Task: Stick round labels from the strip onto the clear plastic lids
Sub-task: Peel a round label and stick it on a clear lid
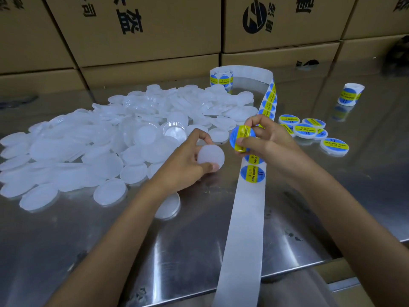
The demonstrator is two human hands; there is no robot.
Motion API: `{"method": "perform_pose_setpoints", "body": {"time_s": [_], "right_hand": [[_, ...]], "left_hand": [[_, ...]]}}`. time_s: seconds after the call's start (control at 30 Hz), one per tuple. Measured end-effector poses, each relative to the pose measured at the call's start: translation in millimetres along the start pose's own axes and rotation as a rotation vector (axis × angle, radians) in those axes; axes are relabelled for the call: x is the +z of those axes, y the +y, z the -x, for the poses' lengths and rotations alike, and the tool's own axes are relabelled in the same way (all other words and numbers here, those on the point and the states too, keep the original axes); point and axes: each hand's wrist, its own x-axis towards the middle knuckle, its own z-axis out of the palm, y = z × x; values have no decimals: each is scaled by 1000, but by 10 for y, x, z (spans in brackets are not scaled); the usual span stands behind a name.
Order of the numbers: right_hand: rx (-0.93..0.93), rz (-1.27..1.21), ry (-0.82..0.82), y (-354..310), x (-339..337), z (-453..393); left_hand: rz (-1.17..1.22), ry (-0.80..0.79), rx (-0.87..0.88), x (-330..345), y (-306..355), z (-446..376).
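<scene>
My left hand point(190, 160) grips a frosted clear round lid point(211, 157) just above the steel table. My right hand point(265, 140) pinches a round blue and yellow label point(240, 138) between thumb and fingers, lifted off the white backing strip point(245, 218). The strip runs from the table's front edge up to a label roll point(221, 77) at the back. Two more labels point(252, 172) sit on the strip just below my right hand. A big heap of bare lids point(99, 138) lies to the left. Several labelled lids point(309, 129) lie to the right.
A second small label roll point(350, 94) stands at the far right of the steel table point(343, 207). Cardboard boxes point(143, 29) line the back. One loose lid point(169, 207) lies under my left forearm. The table's front edge runs at lower right.
</scene>
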Motion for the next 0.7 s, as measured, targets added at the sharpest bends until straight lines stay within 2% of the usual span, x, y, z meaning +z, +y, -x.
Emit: {"method": "perform_pose_setpoints", "body": {"time_s": [0.13,0.23,0.3,0.4,0.7], "right_hand": [[-28,-106,41,-111,125,-217],[-52,-115,49,-86,250,-236],[-61,-99,79,11,338,-188],[-109,-37,112,113,444,-133],[-182,100,113,172,476,-158]], "left_hand": [[623,106,-79,-5,72,-41],[994,61,-156,-5,72,-103],[1145,14,-182,22,77,-123],[1208,-11,-196,65,90,-136],[1167,-38,-158,102,105,-127]]}}
